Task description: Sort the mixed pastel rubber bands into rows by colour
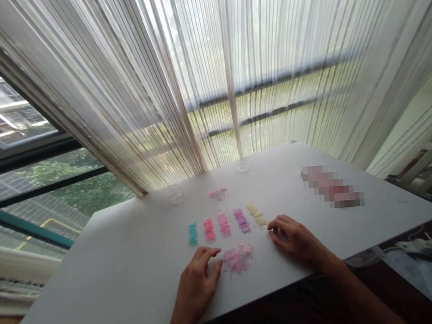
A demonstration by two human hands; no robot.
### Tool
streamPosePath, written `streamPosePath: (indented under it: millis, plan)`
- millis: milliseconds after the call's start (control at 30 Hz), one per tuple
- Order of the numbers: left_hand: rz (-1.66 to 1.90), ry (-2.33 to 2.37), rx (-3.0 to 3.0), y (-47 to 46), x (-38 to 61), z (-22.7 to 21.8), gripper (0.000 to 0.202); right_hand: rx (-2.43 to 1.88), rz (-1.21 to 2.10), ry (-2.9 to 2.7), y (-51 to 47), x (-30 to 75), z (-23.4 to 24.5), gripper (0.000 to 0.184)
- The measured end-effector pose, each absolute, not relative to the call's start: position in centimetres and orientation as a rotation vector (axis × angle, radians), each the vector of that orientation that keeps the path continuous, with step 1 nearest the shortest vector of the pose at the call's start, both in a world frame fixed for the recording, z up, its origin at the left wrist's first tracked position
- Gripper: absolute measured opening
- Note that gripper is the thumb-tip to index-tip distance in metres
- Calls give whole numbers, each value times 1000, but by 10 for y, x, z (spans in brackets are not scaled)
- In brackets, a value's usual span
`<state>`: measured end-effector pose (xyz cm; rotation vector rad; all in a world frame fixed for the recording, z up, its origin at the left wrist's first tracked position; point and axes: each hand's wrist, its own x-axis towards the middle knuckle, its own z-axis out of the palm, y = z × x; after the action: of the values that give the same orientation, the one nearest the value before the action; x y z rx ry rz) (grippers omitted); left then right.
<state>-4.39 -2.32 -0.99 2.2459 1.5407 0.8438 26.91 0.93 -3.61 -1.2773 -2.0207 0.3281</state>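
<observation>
A loose mixed pile of small, thin pink, lilac and bluish pieces (239, 258) lies on the white table (134, 266); their exact kind is too small to tell. Beside its left edge is my left hand (198, 277), thumb and forefinger apart with nothing visible between them. Beyond the pile, pieces are laid in colour strips: teal (193, 234), hot pink (209, 230), lighter pink (224, 224), purple (242, 220) and cream (256, 215). My right hand (289, 236) rests at the cream strip's near end, fingers curled and tips together; anything pinched there is hidden.
A smaller pink heap (218, 194) sits behind the strips. Two clear round lids or dishes, one at left (176, 194) and another at back (243, 167), stand near the far edge. A blurred-out reddish object (330, 186) lies at right. Sheer curtains (266, 40) hang behind the table.
</observation>
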Motion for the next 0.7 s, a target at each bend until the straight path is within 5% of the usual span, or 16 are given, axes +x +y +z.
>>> streamPosePath:
  millis: [700]
  plan:
    - [999, 1361, 2396, -16, 13, -14, 17, -1195, 535, -2091, -10, 217, -34, 7]
